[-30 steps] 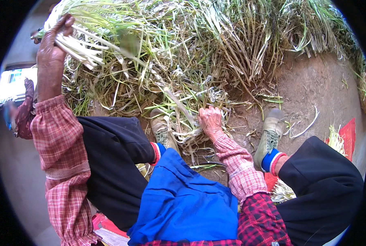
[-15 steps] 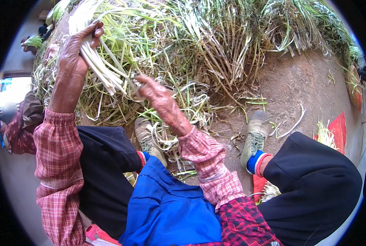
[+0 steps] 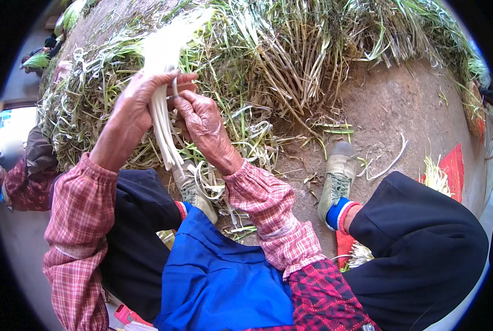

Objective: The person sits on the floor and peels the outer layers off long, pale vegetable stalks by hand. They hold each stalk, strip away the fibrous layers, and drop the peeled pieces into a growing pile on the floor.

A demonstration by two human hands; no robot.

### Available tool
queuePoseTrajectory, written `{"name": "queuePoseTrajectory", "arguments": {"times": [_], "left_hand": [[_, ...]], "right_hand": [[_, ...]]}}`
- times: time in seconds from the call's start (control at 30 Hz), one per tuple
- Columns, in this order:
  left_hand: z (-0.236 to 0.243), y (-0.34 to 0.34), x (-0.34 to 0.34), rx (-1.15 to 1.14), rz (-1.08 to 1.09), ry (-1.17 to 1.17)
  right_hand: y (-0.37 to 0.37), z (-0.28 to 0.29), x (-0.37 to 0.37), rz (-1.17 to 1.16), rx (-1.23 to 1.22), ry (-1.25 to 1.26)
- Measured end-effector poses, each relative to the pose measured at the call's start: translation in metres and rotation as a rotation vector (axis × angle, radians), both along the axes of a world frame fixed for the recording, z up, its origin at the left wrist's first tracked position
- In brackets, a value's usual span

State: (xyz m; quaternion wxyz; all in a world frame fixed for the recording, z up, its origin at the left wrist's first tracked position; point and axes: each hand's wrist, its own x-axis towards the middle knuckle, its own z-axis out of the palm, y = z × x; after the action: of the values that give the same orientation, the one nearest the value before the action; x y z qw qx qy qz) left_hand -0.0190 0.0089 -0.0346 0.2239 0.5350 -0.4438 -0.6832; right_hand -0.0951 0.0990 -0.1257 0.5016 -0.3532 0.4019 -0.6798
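Observation:
My left hand (image 3: 139, 105) is wrapped round a bundle of pale, slender stalks (image 3: 161, 118). The cut-looking white ends hang down below the palm, and the far end is washed out by glare. Close against its right side is my right hand (image 3: 207, 129), with thumb and fingers pinched together. A thin pale strand (image 3: 175, 87) runs from that pinch up to my left fingertips. My right fingertips are partly hidden behind the hand.
A heap of loose green and straw-coloured leaves (image 3: 111, 77) lies in front of me. Brown-stemmed bunches (image 3: 290, 66) rest on the earthen ground (image 3: 387, 105). More pale stalks (image 3: 437, 176) lie by a red sheet (image 3: 453, 168) at right. Another person's patterned sleeve (image 3: 25, 182) is at far left.
My left hand has come nearer and to the right with the bundle, which now hangs more upright. My right hand has moved up beside it and now pinches a strand.

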Motion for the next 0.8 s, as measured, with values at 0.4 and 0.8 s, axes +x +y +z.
{"name": "queuePoseTrajectory", "arguments": {"times": [0.4,0.8], "left_hand": [[0.026,0.001,-0.003,-0.111,0.087,0.057],[0.032,0.0,-0.002,-0.116,0.053,0.235]], "right_hand": [[0.005,-0.121,-0.131,-0.416,0.576,1.225],[0.009,-0.088,-0.11,-0.512,0.264,0.843]]}}
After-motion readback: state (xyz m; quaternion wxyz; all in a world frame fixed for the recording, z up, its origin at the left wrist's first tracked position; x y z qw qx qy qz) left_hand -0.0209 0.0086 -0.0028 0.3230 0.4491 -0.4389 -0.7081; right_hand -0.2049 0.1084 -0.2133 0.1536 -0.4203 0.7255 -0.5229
